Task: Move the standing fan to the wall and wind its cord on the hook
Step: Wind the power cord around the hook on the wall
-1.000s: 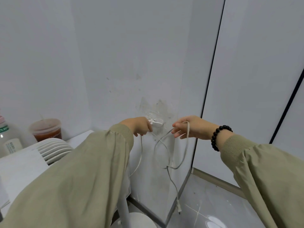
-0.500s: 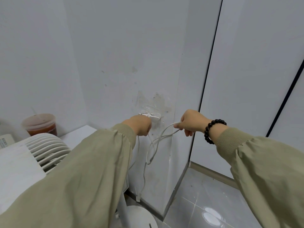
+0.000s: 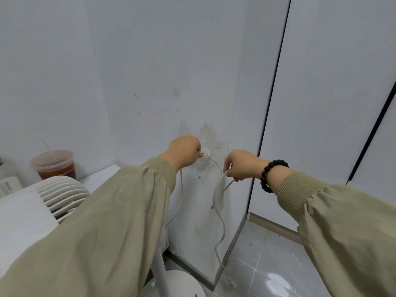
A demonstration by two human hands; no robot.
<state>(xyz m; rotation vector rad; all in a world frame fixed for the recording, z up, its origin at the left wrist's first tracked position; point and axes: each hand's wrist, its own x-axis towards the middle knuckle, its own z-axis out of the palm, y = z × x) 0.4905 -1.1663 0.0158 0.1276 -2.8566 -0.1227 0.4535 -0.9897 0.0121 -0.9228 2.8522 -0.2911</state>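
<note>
Both hands (image 3: 185, 151) pinch cord (image 3: 214, 161)

Grey tiled floor (image 3: 267, 260) bears the fan's round base (image 3: 180, 284).

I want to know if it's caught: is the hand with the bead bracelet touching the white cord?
Touching. The head view shows the right hand pinching the white cord at its fingertips.
</note>
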